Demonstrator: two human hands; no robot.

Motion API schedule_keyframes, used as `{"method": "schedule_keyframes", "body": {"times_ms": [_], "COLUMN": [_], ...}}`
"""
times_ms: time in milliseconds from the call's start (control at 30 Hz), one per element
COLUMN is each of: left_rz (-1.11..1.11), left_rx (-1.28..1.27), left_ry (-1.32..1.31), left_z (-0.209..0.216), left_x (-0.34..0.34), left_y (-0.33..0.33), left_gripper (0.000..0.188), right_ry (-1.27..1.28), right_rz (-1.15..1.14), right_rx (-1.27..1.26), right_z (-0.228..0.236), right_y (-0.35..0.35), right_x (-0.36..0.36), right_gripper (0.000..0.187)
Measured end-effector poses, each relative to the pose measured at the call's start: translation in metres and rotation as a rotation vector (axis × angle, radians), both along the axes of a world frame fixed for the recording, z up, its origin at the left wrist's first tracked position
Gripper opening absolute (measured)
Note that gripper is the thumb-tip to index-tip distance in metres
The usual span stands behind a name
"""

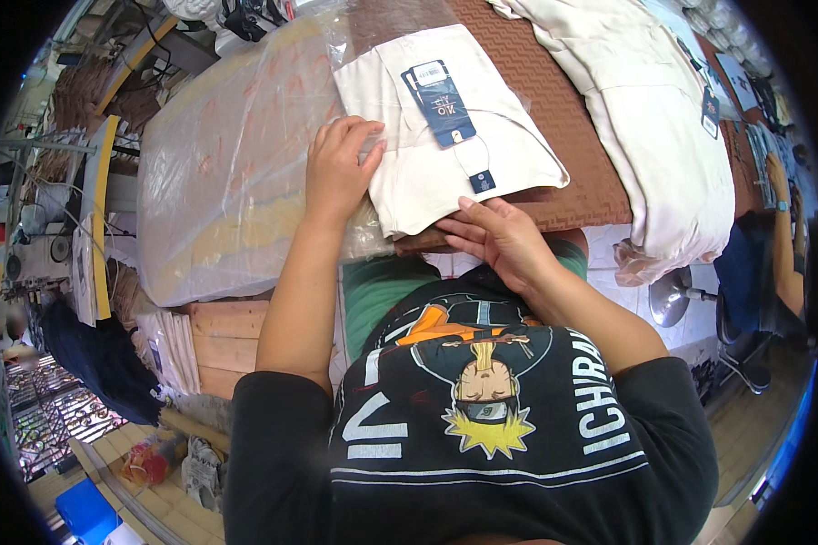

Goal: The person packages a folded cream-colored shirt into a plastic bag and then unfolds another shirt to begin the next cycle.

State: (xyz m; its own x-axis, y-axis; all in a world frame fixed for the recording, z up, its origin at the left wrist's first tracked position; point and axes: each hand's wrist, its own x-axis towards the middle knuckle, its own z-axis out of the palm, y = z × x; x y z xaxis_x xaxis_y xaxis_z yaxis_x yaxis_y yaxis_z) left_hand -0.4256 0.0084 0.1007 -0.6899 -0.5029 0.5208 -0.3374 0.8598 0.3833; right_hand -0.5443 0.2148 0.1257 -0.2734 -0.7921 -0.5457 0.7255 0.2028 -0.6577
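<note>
A folded cream garment [409, 177] lies on the table's brown textured cover, right in front of me. On it rest dark blue hang tags [447, 113], with a white sticker at the top and a thin loop leading to a small dark label [483, 182] by the near edge. My left hand [339, 168] is at the garment's left edge, fingers slightly bent and thumb apart, gripping nothing. My right hand [502, 238] is open at the near edge, its thumb touching the cloth below the label and its other fingers stretched out just below the hem.
Left of the garment lies a large bundle wrapped in clear plastic [236, 173]. A long pile of cream garments [654, 118] hangs over the table's edge on the right. A round metal stool [671, 298] stands below it. Another person's arm [780, 191] shows at far right.
</note>
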Motion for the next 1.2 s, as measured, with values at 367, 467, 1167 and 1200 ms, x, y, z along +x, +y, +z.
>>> {"method": "schedule_keyframes", "body": {"times_ms": [367, 467, 1167, 1200], "left_rz": [0.060, 0.043, -0.149, -0.119], "left_rx": [0.037, 0.043, -0.177, -0.191], "left_ry": [0.203, 0.217, -0.109, -0.165], "left_z": [-0.006, -0.001, 0.031, 0.028], "left_x": [0.009, 0.012, -0.099, -0.112], "left_y": [-0.009, -0.006, 0.047, 0.049], "left_gripper": [0.014, 0.015, 0.040, 0.039], "right_ry": [-0.069, -0.080, 0.150, 0.185], "right_rz": [-0.092, -0.132, -0.301, -0.338], "right_rx": [-0.007, -0.026, -0.079, -0.087], "right_z": [-0.011, -0.014, -0.015, -0.014], "right_y": [-0.035, -0.047, -0.012, -0.014], "right_x": [0.020, 0.020, -0.017, -0.019], "right_gripper": [0.025, 0.023, 0.055, 0.052]}}
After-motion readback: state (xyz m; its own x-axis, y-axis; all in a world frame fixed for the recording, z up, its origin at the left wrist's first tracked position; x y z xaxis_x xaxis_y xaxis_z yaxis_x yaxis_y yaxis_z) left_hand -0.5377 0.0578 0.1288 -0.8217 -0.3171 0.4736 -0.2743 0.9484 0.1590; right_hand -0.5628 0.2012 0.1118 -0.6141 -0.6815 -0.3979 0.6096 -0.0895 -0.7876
